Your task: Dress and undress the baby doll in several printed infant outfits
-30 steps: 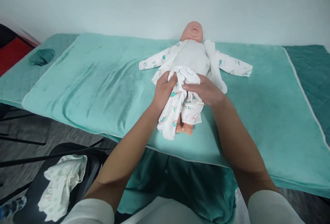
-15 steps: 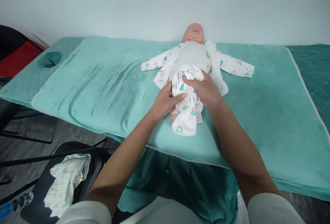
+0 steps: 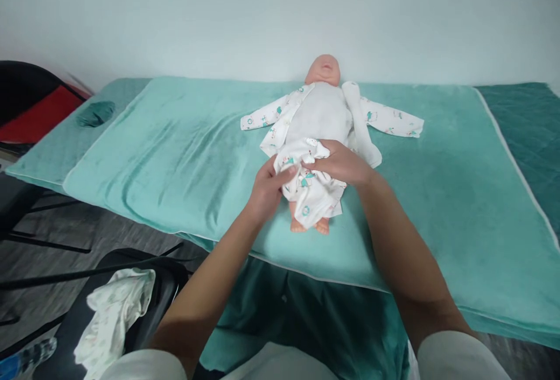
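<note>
A baby doll lies on its back on the green massage bed, head toward the wall. It wears a white bodysuit under an open, printed baby jacket with both sleeves spread out. Over the doll's legs is a bunched pair of white printed baby pants. My left hand grips the bunched cloth at its left side, thumb on top. My right hand pinches the same cloth from the right. Both doll feet show below the fabric.
The green massage bed runs along a pale wall, with a face hole at its left end. At lower left a black chair holds a crumpled printed cloth. Beside it lies a plastic bottle. A black-and-red chair stands at far left.
The bunched pants have shifted slightly left and spread wider between my hands. Their lower end has drawn up, so both doll feet now show. The whole view has tilted a little.
</note>
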A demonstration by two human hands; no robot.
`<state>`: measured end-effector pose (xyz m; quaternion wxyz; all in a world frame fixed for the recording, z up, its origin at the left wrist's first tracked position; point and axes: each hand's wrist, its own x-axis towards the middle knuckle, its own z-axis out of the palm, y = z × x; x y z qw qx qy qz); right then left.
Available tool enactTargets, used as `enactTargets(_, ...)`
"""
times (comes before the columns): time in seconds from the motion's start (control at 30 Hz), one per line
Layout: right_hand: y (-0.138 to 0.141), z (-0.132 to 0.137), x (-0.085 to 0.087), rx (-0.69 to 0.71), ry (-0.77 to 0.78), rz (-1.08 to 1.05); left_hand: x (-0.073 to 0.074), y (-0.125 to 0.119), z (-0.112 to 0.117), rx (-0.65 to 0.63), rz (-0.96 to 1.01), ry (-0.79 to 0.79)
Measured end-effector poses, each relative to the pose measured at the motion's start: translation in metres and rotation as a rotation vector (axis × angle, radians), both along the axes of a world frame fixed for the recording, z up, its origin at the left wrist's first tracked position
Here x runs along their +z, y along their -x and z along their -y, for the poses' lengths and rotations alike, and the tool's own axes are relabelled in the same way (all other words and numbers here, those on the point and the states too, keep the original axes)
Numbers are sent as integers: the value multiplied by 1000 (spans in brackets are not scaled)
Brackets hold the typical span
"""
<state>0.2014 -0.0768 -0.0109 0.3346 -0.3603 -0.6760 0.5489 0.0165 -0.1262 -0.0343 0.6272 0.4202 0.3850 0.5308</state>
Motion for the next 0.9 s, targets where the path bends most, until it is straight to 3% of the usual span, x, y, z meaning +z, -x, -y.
enactTargets(0.2,1,-2,0,26,-119,236,3,-1,53,42,-228,101)
enactTargets(0.47,-6,-3,0,251,-219,338,10,-20,111,222,-349,205)
enactTargets(0.67,-8,-5,2,347,-244,377,8,-39,144,310,-177,287)
enactTargets(0.9,0,4,2,373,-281,516,-25,-47,158,402,64,372)
